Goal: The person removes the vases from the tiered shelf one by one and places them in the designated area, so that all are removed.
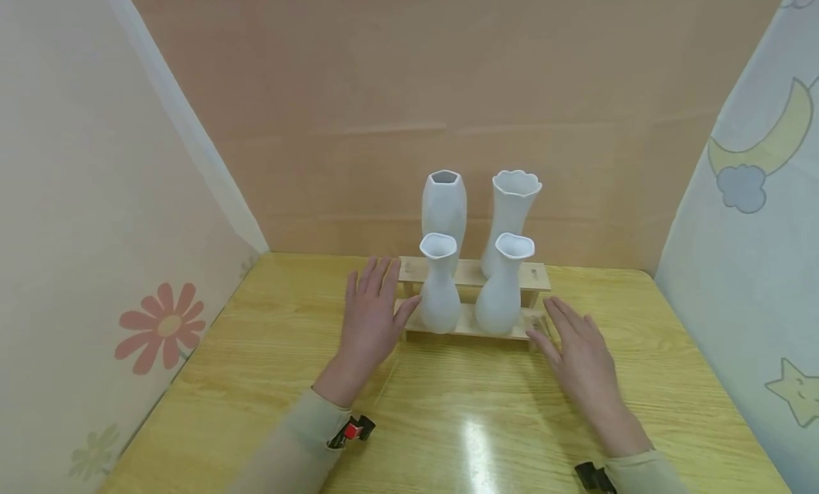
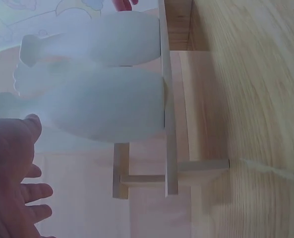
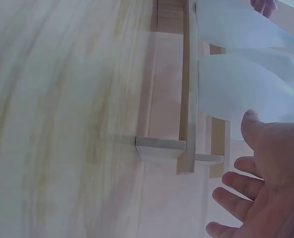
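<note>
My left hand (image 1: 370, 313) and right hand (image 1: 584, 359) flank a two-tier wooden stand (image 1: 470, 271) near the back of the table (image 1: 441, 416). On both hands the fingers are extended and spread, grasping nothing. Four white vases stand upright on it: the front left vase (image 1: 440, 305) and front right vase (image 1: 499, 305) on the lower tier, the back left vase (image 1: 444, 206) and back right vase (image 1: 508, 213) on the upper.

The step in hand looks like framing the stand from either side; a next move would call for gentle, even contact, since the vases could tip. The front pair partly blocks a straight reach to the back pair. My left hand's thumb is near the front left vase; whether they touch, the hazy wrist view can't settle. Behind rises a brown wall (image 1: 409, 74).
</note>
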Demonstrator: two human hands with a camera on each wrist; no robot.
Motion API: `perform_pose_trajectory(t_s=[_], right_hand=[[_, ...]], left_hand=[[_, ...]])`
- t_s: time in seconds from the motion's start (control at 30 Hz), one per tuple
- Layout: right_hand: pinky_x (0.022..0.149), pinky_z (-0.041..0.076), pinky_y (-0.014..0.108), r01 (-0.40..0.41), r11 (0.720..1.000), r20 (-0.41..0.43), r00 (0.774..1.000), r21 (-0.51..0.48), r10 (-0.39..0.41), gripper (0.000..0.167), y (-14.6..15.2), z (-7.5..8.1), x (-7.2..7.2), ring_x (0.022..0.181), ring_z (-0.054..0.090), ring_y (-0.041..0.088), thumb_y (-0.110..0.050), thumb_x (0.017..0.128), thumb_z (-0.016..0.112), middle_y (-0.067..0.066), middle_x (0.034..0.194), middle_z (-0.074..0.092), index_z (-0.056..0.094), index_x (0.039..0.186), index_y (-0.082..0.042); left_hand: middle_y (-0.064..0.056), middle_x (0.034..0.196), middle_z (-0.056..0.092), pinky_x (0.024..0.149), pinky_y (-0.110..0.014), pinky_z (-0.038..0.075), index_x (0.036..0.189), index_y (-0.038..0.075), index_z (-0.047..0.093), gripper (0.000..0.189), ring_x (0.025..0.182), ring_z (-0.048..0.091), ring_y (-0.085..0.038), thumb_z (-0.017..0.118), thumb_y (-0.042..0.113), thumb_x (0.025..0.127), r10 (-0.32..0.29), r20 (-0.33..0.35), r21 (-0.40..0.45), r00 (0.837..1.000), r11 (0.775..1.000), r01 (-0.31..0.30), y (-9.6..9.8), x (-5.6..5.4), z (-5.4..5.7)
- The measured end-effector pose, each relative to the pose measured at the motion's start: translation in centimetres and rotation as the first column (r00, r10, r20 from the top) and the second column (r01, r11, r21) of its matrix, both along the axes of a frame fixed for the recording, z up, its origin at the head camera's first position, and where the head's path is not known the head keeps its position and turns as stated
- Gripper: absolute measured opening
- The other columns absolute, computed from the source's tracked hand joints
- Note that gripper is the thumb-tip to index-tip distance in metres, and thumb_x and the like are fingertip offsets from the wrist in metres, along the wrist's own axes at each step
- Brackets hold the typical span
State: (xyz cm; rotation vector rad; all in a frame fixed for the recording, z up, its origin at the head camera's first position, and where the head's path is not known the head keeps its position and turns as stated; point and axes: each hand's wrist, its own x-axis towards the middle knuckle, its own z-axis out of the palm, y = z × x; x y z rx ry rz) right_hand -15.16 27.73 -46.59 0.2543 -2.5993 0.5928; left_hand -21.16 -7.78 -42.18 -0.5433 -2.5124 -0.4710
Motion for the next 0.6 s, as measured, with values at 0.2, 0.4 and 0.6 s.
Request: perform_pose_trajectory(t_s=[0.2, 0.4, 0.6], right_hand=[[0.106, 0.045, 0.077, 0.027, 0.995, 0.038, 0.999, -0.092, -0.024, 0.066, -0.2, 0.0, -0.2, 0.142, 0.05, 0.057, -0.038, 0.109, 0.072, 0.028, 0.16, 0.053, 0.054, 0.159, 0.001], [0.1, 0.048, 0.078, 0.045, 0.987, 0.082, 0.996, -0.155, -0.032, 0.063, -0.2, -0.2, -0.4, 0.141, 0.05, 0.058, -0.037, 0.11, 0.072, 0.031, 0.158, 0.052, 0.055, 0.158, -0.001], [0.099, 0.049, 0.077, 0.061, 0.967, 0.142, 0.99, -0.249, -0.026, 0.06, 0.0, -0.7, -0.8, 0.137, 0.054, 0.055, -0.041, 0.113, 0.066, 0.029, 0.159, 0.051, 0.056, 0.156, 0.0]], left_hand=[[-0.02, 0.161, 0.053, 0.128, -0.068, 0.027, 0.163, 0.001, 0.046, 0.072, 0.155, 0.041, -0.044, 0.072, 0.041, 0.109, -0.056, -0.034, 0.113, 0.998, 0.992, 0.06, 0.7, -0.1, 0.3], [-0.019, 0.155, 0.056, 0.126, -0.062, 0.034, 0.161, 0.001, 0.049, 0.068, 0.146, 0.05, -0.042, 0.073, 0.038, 0.109, -0.102, -0.049, 0.211, 0.994, 0.971, 0.11, 1.6, -0.2, 0.6], [-0.02, 0.154, 0.058, 0.123, -0.063, 0.039, 0.162, 0.003, 0.049, 0.068, 0.146, 0.051, -0.042, 0.073, 0.038, 0.109, -0.119, -0.014, 0.289, 0.993, 0.95, 0.118, 2.7, -0.2, 1.0]])
